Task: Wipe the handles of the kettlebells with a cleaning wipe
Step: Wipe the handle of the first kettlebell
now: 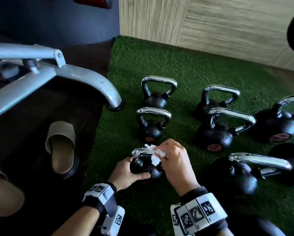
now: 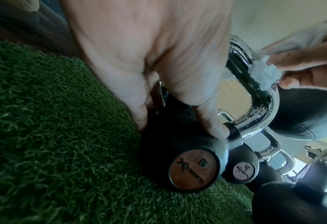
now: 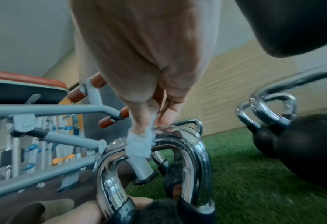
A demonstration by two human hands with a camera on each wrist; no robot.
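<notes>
A small black kettlebell (image 1: 143, 167) with a chrome handle (image 1: 140, 151) stands on the green turf near me. My left hand (image 1: 131, 172) grips its black body (image 2: 177, 144), thumb on the near side. My right hand (image 1: 173, 159) pinches a crumpled white wipe (image 1: 155, 155) and presses it on the top bar of the handle (image 3: 177, 136). The wipe (image 3: 139, 145) wraps the bar under my fingertips (image 3: 166, 115). Water droplets dot the chrome (image 2: 262, 97). Several more kettlebells (image 1: 151, 123) (image 1: 216, 133) stand behind and to the right.
A grey steel bench leg (image 1: 85, 79) ends in a foot on the turf edge at left. A beige slipper (image 1: 62, 147) lies on the dark floor beside it. A wood-pattern wall (image 1: 228, 31) borders the turf (image 1: 159, 62) at the back.
</notes>
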